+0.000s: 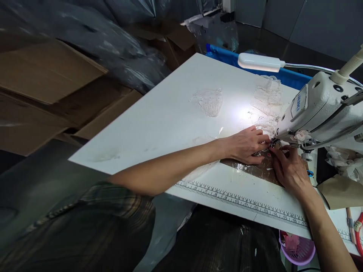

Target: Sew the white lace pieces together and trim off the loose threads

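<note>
A white sewing machine (320,102) stands at the right, its presser foot (274,142) low over the work surface. Just left of the foot, my left hand (249,146) has its fingers curled down on white lace fabric (266,121), which stretches away behind the hand. My right hand (290,168) is at the foot's near right side, thumb and index finger pinched close to the needle area. What lies between those fingertips is too small and covered to make out. A brown plate (255,170) with shiny clear film lies beneath both hands.
A lace piece (211,102) lies on the white table (159,124). A ruler strip (241,200) follows the front edge. A lamp (259,62) lights the work. Red-handled scissors (357,230) are at right, a purple basket (302,253) below, cardboard boxes (48,71) at left.
</note>
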Demonstrator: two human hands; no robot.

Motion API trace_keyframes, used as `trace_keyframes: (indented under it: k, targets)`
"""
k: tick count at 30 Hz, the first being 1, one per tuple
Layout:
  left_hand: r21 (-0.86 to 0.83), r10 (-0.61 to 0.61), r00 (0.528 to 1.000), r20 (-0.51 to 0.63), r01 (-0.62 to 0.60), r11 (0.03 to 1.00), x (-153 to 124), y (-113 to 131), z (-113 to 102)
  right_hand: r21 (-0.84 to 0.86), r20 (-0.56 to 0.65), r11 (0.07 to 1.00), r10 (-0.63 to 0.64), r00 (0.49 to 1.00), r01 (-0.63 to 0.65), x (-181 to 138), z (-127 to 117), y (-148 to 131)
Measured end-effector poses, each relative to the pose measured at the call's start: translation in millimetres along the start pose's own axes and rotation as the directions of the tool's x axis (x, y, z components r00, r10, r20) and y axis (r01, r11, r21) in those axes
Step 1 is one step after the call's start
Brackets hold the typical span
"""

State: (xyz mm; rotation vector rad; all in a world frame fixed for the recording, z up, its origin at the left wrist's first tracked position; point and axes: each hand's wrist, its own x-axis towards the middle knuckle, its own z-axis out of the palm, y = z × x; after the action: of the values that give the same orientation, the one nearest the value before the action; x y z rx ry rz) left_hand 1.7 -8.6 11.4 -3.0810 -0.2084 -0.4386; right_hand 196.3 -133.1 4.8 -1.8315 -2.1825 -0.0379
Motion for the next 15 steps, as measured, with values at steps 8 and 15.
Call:
trace_keyframes:
  k: [8,15]
  targets:
    - [0.021,-0.030,0.999,0.015,0.029,0.999,1.4,-0.1,2.3,0.440,0.075,0.878,0.172,0.982,-0.188,-2.4,-18.4,22.0]
    - [0.006,-0.055,0.998,0.043,0.055,0.998,1.4,-1.1,1.5,0.426,-0.031,0.873,0.276,0.961,-0.237,6.5,-9.9,28.3]
